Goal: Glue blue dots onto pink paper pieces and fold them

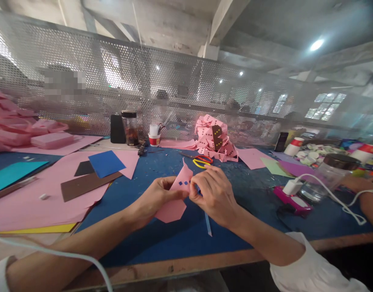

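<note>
My left hand (157, 196) grips a folded pink paper piece (172, 211) between thumb and fingers, holding it above the blue work mat. Small dark blue squares (181, 183) sit in a row across this paper. My right hand (213, 192) is closed in a pinch at the paper's right edge, and a bit of blue shows by its fingertips. What exactly those fingers hold is hidden. Below the right hand, a narrow light blue strip (208, 224) lies on the mat. Yellow-and-red-handled scissors (201, 162) rest just beyond both hands.
Behind the scissors stands a heap of dotted pink paper pieces (209, 136). At left lie pink sheets (31, 207), a blue sheet (106, 164) and a brown sheet (83, 187). A magenta power strip (296, 205) and glass jar (318, 182) stand right, near another person's arm (370, 202).
</note>
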A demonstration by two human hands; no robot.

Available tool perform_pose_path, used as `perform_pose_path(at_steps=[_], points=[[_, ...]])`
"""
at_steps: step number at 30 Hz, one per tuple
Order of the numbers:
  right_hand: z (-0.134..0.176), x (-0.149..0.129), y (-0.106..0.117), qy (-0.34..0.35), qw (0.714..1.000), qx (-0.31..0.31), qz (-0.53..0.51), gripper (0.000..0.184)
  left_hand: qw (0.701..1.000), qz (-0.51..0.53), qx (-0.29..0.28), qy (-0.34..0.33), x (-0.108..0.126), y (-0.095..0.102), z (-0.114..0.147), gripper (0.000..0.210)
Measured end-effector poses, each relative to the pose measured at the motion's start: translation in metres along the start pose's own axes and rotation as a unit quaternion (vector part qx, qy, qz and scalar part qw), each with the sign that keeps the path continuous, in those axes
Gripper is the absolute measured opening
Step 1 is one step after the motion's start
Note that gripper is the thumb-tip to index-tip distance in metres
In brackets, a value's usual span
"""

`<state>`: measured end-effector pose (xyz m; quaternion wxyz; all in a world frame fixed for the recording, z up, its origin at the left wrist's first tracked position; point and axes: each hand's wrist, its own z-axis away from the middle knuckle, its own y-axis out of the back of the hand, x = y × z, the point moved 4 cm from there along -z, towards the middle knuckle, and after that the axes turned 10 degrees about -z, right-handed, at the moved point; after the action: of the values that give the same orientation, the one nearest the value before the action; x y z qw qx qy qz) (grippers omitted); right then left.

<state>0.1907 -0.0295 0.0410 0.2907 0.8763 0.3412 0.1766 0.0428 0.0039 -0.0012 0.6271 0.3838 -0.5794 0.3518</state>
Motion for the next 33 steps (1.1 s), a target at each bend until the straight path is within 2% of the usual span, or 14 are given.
perform_pose_path(at_steps=[5, 10, 15, 20, 25, 33], points=[[0.001, -0.001, 0.002, 0.029, 1.000, -0.006, 0.001, 0.008, 0.999, 0.032, -0.022, 0.006, 0.010, -0.002, 0.004, 0.023], [0.002, -0.003, -0.001, 0.059, 0.998, -0.019, 0.010, 0.009, 0.999, 0.028, 0.000, -0.036, 0.013, -0.002, 0.004, 0.019], [0.003, -0.007, -0.002, 0.082, 0.996, -0.033, 0.010, 0.010, 0.999, -0.010, 0.016, -0.034, 0.010, 0.002, 0.002, 0.018], [0.003, -0.009, -0.002, 0.077, 0.996, -0.053, 0.006, 0.013, 0.998, -0.031, 0.033, -0.041, 0.010, 0.003, 0.002, 0.018], [0.004, -0.008, -0.004, 0.066, 0.997, -0.046, 0.004, 0.016, 0.998, -0.038, 0.032, -0.043, 0.009, 0.002, 0.001, 0.017], [0.000, -0.007, 0.001, 0.046, 0.998, -0.036, -0.004, 0.011, 0.999, 0.003, 0.029, -0.017, 0.006, 0.005, 0.000, 0.017]])
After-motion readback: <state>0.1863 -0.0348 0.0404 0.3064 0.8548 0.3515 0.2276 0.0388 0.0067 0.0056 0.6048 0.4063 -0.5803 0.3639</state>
